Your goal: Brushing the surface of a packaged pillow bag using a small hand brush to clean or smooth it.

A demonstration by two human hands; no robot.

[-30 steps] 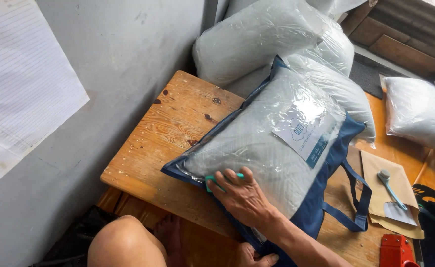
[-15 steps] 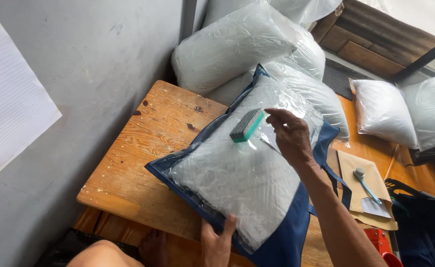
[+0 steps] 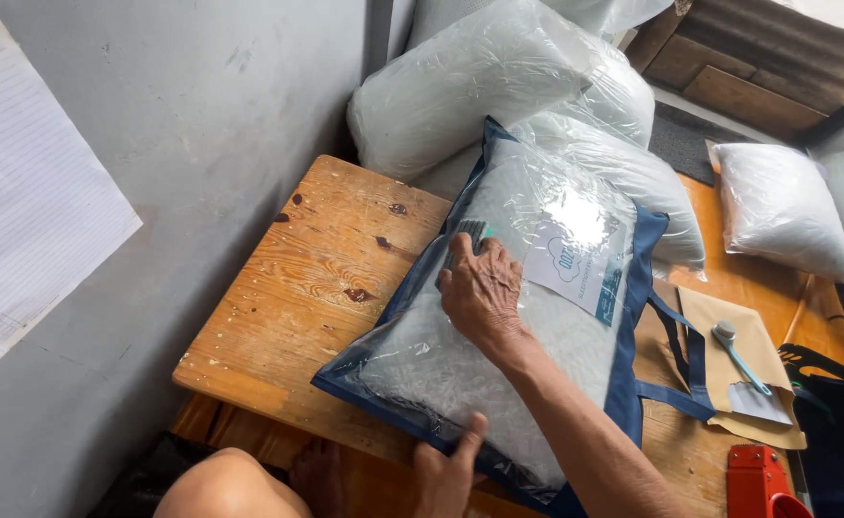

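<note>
A clear plastic bag with blue trim (image 3: pixel 537 317), holding a white pillow and a white label, lies on a wooden table (image 3: pixel 316 288). My right hand (image 3: pixel 482 293) rests palm down on the bag near its left edge. Its fingers press a small grey and green block (image 3: pixel 468 234) against the plastic, and the block is partly hidden under them. My left hand (image 3: pixel 446 470) grips the bag's near edge, thumb on top.
Several plastic-wrapped white pillows (image 3: pixel 499 86) are stacked behind the bag, with another (image 3: pixel 782 211) at the right. A brown envelope (image 3: pixel 743 369) carrying a small handled tool lies right of the bag, above a red tool (image 3: pixel 758 484). A grey wall (image 3: pixel 153 115) stands at the left.
My right hand went from the bag's near edge up over its middle with the block, then to the left edge. My left hand has come up and gripped the near edge.
</note>
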